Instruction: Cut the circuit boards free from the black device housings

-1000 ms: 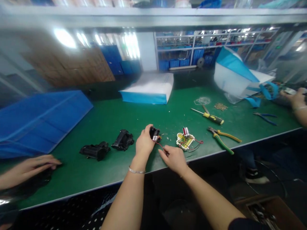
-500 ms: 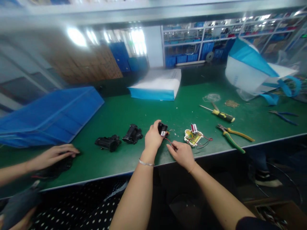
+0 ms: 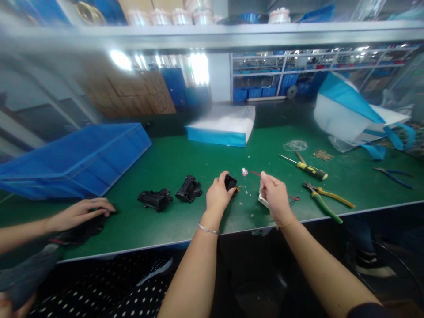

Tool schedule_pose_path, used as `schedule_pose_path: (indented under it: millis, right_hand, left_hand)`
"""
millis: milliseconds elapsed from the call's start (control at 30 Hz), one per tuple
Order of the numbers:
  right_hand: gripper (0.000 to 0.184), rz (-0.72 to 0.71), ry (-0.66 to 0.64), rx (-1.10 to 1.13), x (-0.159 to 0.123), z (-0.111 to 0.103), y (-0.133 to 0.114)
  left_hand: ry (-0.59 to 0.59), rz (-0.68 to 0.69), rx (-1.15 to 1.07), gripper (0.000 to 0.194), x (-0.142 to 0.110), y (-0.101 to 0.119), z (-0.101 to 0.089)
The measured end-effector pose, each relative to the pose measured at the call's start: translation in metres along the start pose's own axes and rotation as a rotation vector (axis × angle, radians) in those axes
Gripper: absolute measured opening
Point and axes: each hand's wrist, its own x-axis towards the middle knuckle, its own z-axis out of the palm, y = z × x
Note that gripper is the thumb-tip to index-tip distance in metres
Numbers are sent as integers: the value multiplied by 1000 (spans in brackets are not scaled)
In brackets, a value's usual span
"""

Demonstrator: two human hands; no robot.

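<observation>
Here | left hand: one black part | right hand: one red wire

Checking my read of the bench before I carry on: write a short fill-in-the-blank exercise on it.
The part in the left hand is coloured ____.
The wire at the fingers of the right hand is coloured ____.
The larger pliers have one yellow handle and one ____ handle.
Missing words: black; red; green.
</observation>
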Motion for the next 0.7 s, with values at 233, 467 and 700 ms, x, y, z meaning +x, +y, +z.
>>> schedule_pose_path:
  millis: [233,467,700]
  right_hand:
    - [42,14,71,268,47,-42,-63]
    - [39,-21,78,364,55,-89,-120]
    - [41,-135,171,276,44,-136,-164]
  left_hand:
    - [-42,-8,11,61,3,1,-4]
    - [-80,-42,34,62,7,2,-5]
    - [-108,-47,63,64,11,2,-7]
